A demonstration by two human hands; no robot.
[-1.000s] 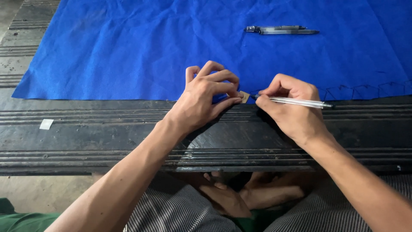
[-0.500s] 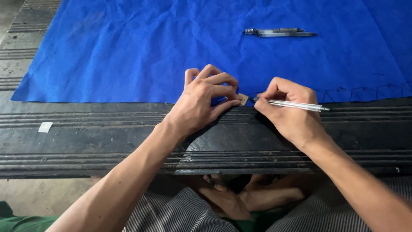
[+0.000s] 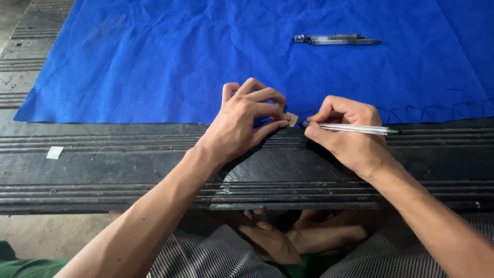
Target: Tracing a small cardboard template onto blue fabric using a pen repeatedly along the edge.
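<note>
At worktop (image 3: 128, 164) near edge: left hand (image 3: 242, 121) curled, fingertips pressing small tan tag (image 3: 292, 119) onto blue cloth (image 3: 170, 56) hem. Right hand (image 3: 347, 134) pinches pen (image 3: 355, 128), tip just beside tag. Further back, two pens (image 3: 334, 39) on cloth.

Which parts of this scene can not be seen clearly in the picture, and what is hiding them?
- Small tan piece, head view: mostly covered by the left hand; its full shape is hidden.
- Tip of the clear pen: hidden between the right hand and the blue sheet.
- Blue sheet: cut off by the top and right edges.
- Drawn marks along its near edge: too small to read.
</note>
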